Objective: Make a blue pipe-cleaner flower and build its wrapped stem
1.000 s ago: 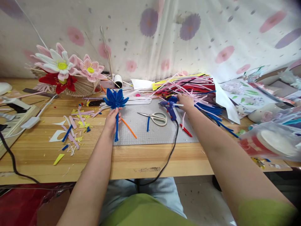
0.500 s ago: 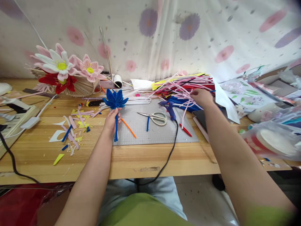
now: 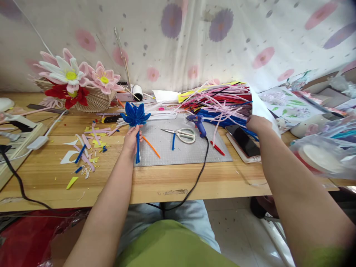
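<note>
My left hand (image 3: 131, 138) grips the stem of a blue pipe-cleaner flower (image 3: 135, 114) and holds it upright over the left edge of the grey cutting mat (image 3: 180, 152). My right hand (image 3: 257, 124) is at the right end of the pile of pipe cleaners (image 3: 219, 99). Its fingers are curled around a bunch of blue pipe cleaners (image 3: 253, 135), just beyond a phone (image 3: 244, 141) that lies face up. A blue glue gun (image 3: 198, 122) and white-handled scissors (image 3: 182, 134) lie on the mat between my hands.
A basket of finished pink, white and red flowers (image 3: 72, 79) stands at the back left. Cut scraps (image 3: 85, 148) litter the wood left of the mat. The glue gun's black cord (image 3: 199, 174) runs off the front edge. Plastic bags (image 3: 319, 155) and printed sheets (image 3: 286, 104) crowd the right.
My right hand left the glue gun, reached into the pile and swept right with the blue pipe cleaners, which uncovered the phone. My left hand kept the flower still.
</note>
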{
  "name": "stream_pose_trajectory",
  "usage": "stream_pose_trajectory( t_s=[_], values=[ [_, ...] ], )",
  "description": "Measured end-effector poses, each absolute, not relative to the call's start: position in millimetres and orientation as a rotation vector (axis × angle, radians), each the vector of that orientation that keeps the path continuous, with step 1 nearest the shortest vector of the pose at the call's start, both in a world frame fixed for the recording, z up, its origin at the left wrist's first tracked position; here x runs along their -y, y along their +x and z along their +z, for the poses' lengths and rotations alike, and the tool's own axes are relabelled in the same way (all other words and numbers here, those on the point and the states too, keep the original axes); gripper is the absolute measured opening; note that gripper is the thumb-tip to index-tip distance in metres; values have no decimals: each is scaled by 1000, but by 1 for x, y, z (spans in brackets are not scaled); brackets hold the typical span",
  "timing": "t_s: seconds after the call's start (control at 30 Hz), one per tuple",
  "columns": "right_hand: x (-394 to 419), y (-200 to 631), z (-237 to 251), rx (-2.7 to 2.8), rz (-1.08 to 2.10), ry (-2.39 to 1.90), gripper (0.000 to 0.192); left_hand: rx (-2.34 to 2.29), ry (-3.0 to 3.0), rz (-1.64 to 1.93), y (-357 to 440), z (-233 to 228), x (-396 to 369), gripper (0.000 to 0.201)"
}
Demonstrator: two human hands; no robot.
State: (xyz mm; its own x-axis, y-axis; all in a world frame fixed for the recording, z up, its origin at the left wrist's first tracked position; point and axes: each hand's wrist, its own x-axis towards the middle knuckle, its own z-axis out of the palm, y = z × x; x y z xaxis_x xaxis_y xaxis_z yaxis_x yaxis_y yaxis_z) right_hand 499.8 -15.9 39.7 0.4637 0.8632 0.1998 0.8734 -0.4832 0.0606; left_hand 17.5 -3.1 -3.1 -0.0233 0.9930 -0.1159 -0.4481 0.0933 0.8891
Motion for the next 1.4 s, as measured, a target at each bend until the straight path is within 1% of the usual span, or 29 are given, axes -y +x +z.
stream_pose_trajectory(
  t_s=[0.07,0.1,0.17,0.27,0.33,0.4,0.47,0.57,0.7,0.8,0.93,1.0,1.1,1.2,1.3,1.4],
  values=[
    [13,489,54,1310,-312,-2673,28,-950,772,1362,19,-2,3,25],
    [11,481,64,1251,-360,-2605,29,-955,778,1368,20,-2,3,26],
    [9,462,86,1314,-524,-2362,29,-970,788,1382,22,-1,3,28],
    [8,420,123,1607,-783,-2040,27,-981,790,1386,23,-1,3,31],
    [7,382,145,1856,-883,-1875,28,-972,789,1378,23,-2,3,34],
    [7,339,160,2105,-908,-1736,28,-947,791,1362,23,-1,4,35],
    [7,293,163,2346,-857,-1583,27,-915,797,1336,21,-1,6,37],
    [9,230,148,2596,-570,-1429,21,-884,820,1298,19,0,8,43],
    [17,177,111,2649,-11,-1360,13,-857,881,1231,18,0,11,58],
    [20,165,85,2536,278,-1302,10,-870,928,1189,20,0,13,67],
    [13,171,52,2299,544,-1252,15,-964,963,1213,25,-2,13,74],
    [8,178,34,2227,626,-1171,13,-1022,955,1258,27,-3,12,74],
    [3,187,13,2121,643,-1094,10,-1058,956,1317,29,-5,11,71],
    [3,190,4,2036,665,-1057,10,-1055,974,1358,33,-5,11,55],
    [4,191,2,2019,652,-1038,10,-1056,970,1319,38,-6,12,36],
    [5,192,1,2029,638,-1068,9,-1045,969,1279,41,-7,13,33]
  ],
)
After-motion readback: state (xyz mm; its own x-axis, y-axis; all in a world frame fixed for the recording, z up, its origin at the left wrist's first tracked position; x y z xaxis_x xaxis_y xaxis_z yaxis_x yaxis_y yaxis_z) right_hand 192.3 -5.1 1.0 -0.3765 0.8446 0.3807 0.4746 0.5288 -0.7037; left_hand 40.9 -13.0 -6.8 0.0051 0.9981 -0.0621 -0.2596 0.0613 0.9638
